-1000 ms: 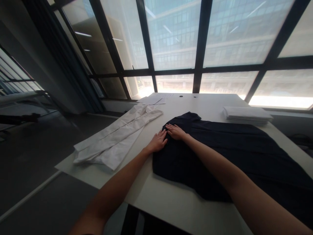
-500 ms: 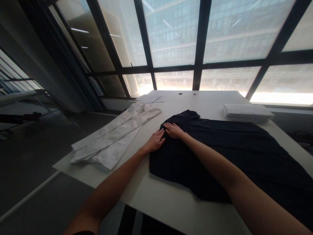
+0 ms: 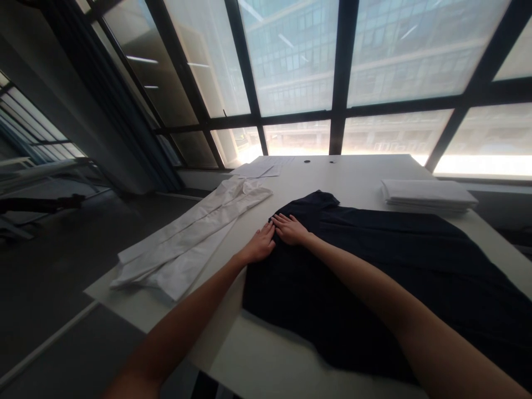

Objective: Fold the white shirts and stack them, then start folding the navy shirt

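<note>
A dark navy short-sleeved garment (image 3: 374, 249), probably a shirt or dress, lies spread out on the white table (image 3: 233, 332). My right hand (image 3: 291, 228) rests flat on its left end, fingers stretched towards the edge. Right beside it, my left hand (image 3: 261, 244) lies at the garment's left edge, with its fingers extended and touching the dark fabric near the right fingertips. Neither hand appears to grip the fabric. Part of the garment is covered by my right forearm.
Left on the table lies a creased white garment (image 3: 195, 233). Paper sheets (image 3: 257, 168) are behind it. A folded white cloth stack (image 3: 428, 195) sits at the back right. Large windows (image 3: 295, 61) stand behind the table, and a dark curtain (image 3: 108, 94) hangs at the left.
The view has shifted slightly, and the table's near edge sits lower. Both hands stay on the garment's left end, with barely any movement over the fabric.
</note>
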Action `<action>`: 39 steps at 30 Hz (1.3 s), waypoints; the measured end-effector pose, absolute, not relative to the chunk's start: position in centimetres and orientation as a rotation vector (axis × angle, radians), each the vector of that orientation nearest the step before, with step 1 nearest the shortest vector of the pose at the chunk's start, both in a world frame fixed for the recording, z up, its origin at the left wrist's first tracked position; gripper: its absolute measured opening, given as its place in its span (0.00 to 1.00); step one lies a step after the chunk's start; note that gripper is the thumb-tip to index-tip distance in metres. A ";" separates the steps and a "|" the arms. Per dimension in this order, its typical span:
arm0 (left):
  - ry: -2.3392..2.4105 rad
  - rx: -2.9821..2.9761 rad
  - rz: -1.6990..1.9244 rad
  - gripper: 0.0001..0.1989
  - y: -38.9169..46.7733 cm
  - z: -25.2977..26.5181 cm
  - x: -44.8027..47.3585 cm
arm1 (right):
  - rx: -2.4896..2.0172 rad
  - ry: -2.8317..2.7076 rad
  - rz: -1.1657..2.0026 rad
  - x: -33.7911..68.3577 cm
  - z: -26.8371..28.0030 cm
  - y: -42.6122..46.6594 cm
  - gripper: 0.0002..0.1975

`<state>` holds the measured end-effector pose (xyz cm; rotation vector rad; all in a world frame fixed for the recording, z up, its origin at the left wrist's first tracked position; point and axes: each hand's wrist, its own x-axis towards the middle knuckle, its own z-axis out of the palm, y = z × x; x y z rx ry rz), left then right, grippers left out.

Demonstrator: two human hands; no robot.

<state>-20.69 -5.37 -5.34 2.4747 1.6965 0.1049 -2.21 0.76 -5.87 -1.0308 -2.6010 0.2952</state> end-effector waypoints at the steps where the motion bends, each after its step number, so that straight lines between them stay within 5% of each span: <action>1: 1.695 2.488 0.135 0.35 -5.0 -5.4 -20.6 | -1.041 -2.595 0.290 -2.3 -6.0 0.8 0.30; 39: 1.599 2.438 0.020 0.34 -6.2 -4.5 -21.6 | -1.137 -2.576 0.303 -2.4 -5.7 0.2 0.32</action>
